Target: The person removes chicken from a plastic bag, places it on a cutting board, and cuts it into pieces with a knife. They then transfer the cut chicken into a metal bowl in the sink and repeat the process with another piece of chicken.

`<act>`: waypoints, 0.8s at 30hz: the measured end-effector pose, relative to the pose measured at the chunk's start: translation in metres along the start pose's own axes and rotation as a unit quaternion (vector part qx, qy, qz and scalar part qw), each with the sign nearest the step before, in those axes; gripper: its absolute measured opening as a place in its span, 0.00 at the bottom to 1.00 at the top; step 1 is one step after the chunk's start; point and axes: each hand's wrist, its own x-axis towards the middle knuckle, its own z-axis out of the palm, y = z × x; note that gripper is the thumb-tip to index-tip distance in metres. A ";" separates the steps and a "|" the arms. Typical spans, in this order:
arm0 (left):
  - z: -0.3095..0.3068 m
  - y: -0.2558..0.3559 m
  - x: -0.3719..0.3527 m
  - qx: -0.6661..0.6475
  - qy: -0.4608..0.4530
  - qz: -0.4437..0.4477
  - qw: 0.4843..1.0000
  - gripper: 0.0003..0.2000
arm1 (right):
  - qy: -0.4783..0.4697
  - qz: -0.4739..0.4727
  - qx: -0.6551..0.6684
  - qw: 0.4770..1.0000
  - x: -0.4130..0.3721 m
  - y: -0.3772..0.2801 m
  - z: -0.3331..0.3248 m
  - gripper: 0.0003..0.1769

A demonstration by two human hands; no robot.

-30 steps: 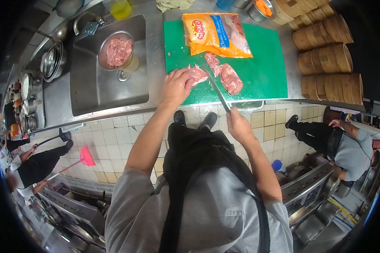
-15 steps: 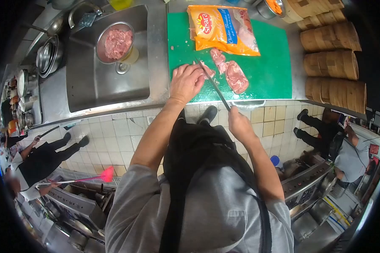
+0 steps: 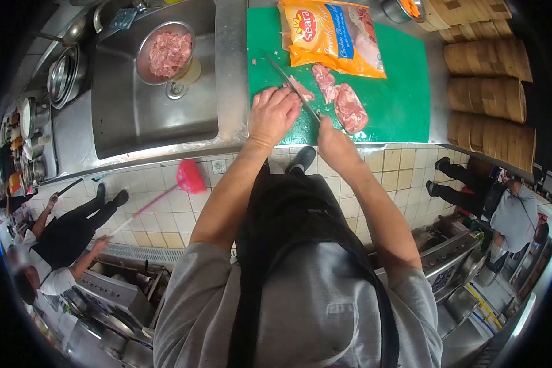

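My right hand (image 3: 336, 144) is wrapped round the handle of a long knife (image 3: 294, 88). Its blade slants up and left across the green cutting board (image 3: 402, 98), right beside the fingers of my left hand (image 3: 273, 115). Those fingers are curled and press down at the edge of a small piece of raw chicken (image 3: 304, 91); part of it is hidden under them and the blade. To the right lie a thin strip of chicken (image 3: 324, 81) and a larger boneless piece (image 3: 350, 109). Behind them rests an orange Seara chicken bag (image 3: 331, 37).
Left of the board, a metal bowl of cut chicken (image 3: 170, 52) stands in the steel sink (image 3: 122, 122). Bamboo steamers (image 3: 487, 98) line the right side, near a bowl of carrots (image 3: 405, 9). Left, a person (image 3: 55, 251) holds a pink broom (image 3: 191, 177); another person (image 3: 512, 214) stands right.
My right hand has moved forward and left, pushing the knife farther across the board past my left fingers. The pink broom has swung up and to the right.
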 end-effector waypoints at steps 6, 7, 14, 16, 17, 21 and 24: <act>0.003 -0.004 -0.003 -0.012 0.022 0.004 1.000 0.09 | -0.016 0.065 -0.012 0.998 -0.091 0.032 0.010 0.09; 0.002 -0.003 -0.003 -0.016 0.014 -0.001 1.000 0.09 | -0.017 0.067 -0.017 0.997 -0.098 0.035 0.010 0.09; -0.015 0.006 -0.023 -0.054 -0.001 0.024 0.998 0.08 | -0.012 0.074 -0.040 0.996 -0.087 0.021 -0.006 0.08; -0.014 0.007 -0.027 -0.066 -0.010 0.023 0.998 0.08 | -0.017 0.077 -0.027 0.997 -0.082 0.014 -0.004 0.07; -0.014 0.006 -0.028 -0.072 -0.019 0.017 0.997 0.08 | -0.017 0.079 -0.023 0.996 -0.081 0.012 -0.001 0.07; -0.020 0.008 -0.024 -0.088 -0.028 -0.026 0.995 0.09 | -0.009 0.071 -0.005 0.997 -0.084 0.012 -0.003 0.07; -0.021 0.014 -0.023 -0.090 0.014 -0.040 0.995 0.10 | -0.032 0.071 -0.009 0.997 -0.092 0.012 -0.006 0.07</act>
